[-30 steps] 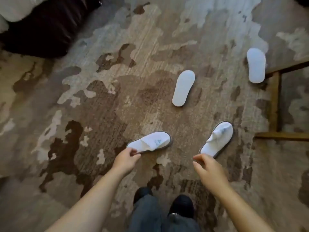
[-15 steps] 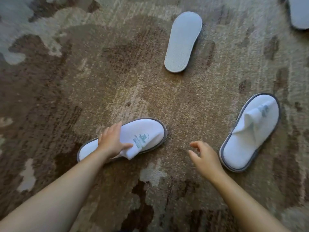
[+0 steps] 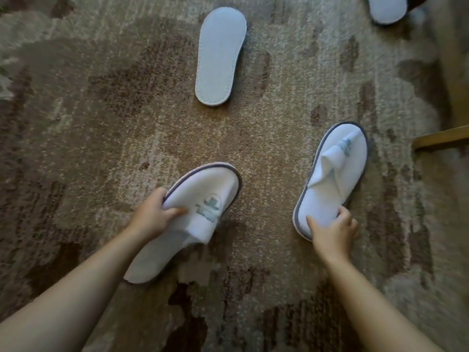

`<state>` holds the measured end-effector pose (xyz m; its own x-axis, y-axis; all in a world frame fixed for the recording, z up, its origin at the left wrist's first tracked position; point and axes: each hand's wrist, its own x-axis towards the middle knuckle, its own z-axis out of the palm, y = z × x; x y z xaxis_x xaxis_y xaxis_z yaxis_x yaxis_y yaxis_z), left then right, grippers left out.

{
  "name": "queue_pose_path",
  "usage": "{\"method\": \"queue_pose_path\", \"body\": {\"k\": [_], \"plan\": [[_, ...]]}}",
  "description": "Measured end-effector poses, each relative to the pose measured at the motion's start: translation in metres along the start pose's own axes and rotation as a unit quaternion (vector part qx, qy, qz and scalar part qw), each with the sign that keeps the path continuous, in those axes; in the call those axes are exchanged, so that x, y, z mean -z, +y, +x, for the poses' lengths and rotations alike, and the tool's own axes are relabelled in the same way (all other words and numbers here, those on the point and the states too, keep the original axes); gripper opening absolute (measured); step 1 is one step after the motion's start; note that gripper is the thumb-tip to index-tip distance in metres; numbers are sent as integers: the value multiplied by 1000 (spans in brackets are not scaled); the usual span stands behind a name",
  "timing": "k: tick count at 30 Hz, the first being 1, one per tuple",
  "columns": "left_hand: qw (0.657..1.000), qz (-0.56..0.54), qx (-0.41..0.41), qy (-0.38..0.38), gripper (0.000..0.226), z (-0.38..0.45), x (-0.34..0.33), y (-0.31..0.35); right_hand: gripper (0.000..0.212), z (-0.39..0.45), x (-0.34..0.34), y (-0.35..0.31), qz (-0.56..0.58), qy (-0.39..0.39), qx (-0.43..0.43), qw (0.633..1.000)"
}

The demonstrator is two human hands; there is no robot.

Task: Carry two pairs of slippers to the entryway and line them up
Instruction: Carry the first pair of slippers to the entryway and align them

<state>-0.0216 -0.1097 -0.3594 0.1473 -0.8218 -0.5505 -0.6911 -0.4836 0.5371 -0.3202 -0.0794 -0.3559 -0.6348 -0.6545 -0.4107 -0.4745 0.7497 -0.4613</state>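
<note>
two overturned slippers lie beyond the gripped pair, wooden frame rightward.

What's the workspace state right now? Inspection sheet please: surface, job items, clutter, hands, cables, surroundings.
Surface: patterned brown carpet, no spills seen.
Job's things: four white slippers. Logo slipper in the left hand; crumpled-strap slipper on the carpet; sole-up slipper further ahead; fourth slipper cut off at the top edge.
Clutter: nothing seen.
Grippers: left hand gripping the logo slipper's upper; right hand closing on the heel of the crumpled-strap slipper, grasp not confirmed.
Cables: nothing seen.
Surroundings: wooden furniture frame at right edge; entryway not in view.
</note>
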Motion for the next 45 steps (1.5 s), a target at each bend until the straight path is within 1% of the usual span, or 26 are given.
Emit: {"method": "queue_pose_path", "body": {"k": [1,3,7,9,11,12,14,17,19,21,24,26,29,30,32,35,38,40,43,45], "plan": [[999,-35,-2,5,28,3,-4,12,73,5,1,3,2,-7,-31,999],[997,-77,-3,9,28,9,-14,32,76,11,-1,7,6,-20,-60,998],[995,-96,-12,-3,27,10,-33,51,80,17,-13,10,58,-24,-126,990],[994,-111,-11,1,21,9,-38,51,80,21,-17,13,88,-14,-137,987],[993,-115,-10,5,14,6,-40,51,73,24,-16,14,105,3,-119,987],[992,-124,-8,3,15,4,-39,53,66,24,-15,14,119,3,-108,987],[988,-153,-5,-10,17,-4,-34,62,50,20,-9,8,175,-22,-91,980],[978,-206,-14,-22,10,-29,-17,92,34,2,20,-10,258,-42,-75,962],[976,-217,-18,-22,10,-55,7,120,31,-19,56,-29,265,-45,-51,962],[979,-204,-19,-11,12,-86,37,150,29,-45,104,-52,256,-48,-19,965],[985,-172,-18,3,12,-141,94,204,26,-92,192,-94,250,-56,33,966],[986,-166,-22,8,12,-178,135,246,24,-123,255,-123,257,-62,52,963],[984,-167,-55,18,4,-234,198,314,18,-168,346,-165,286,-72,59,954],[983,-168,-72,15,6,-251,217,337,17,-182,375,-176,298,-74,59,950],[978,-178,-104,10,18,-284,251,381,15,-209,427,-195,320,-64,58,944],[968,-209,-141,-4,21,-321,290,443,14,-240,495,-219,338,-19,67,938],[956,-221,-187,-37,15,-347,311,493,15,-266,549,-230,370,31,56,927],[951,-212,-218,-61,5,-359,316,521,17,-283,575,-229,387,75,37,918],[936,-186,-276,-117,5,-380,308,553,23,-320,602,-218,406,151,-5,901],[921,-143,-324,-164,16,-402,298,569,22,-352,614,-205,427,212,-38,878]]}}
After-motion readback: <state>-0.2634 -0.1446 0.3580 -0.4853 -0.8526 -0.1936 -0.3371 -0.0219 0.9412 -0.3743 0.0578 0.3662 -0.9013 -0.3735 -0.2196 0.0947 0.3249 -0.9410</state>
